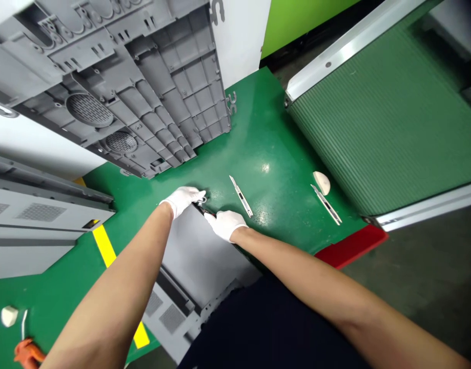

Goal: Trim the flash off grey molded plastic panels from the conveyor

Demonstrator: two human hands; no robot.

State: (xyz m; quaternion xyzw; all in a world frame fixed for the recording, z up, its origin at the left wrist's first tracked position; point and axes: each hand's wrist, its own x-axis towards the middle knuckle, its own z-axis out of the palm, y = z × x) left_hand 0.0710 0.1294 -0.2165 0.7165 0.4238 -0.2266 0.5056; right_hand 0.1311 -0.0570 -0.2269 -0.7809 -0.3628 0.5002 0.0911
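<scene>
The left hand (182, 201) and right hand (225, 225), both in white gloves, meet over a short black tool (204, 209) with a touch of red along it. The fingers of both hands look closed, not spread, and bunch at either end of the tool, which seems pinched between them. A small shiny metal piece (202, 199) sits at the left fingertips, too small to make out. Below the hands, a grey panel (197, 261) with two vent grilles lies across the edge of the green bench (254, 128). As far as the view shows, work is under way at that panel's far edge, with no separate finished piece set aside. Beyond it, a large grey moulded housing (143, 84) shows its ribbed underside and round grilles. Two utility knives (241, 196) (326, 205) lie on the bench, the farther beside a white pad (322, 183). A green ribbed mat (385, 115) with an aluminium edge rises at right, and an orange tool (27, 353) lies at lower left.
</scene>
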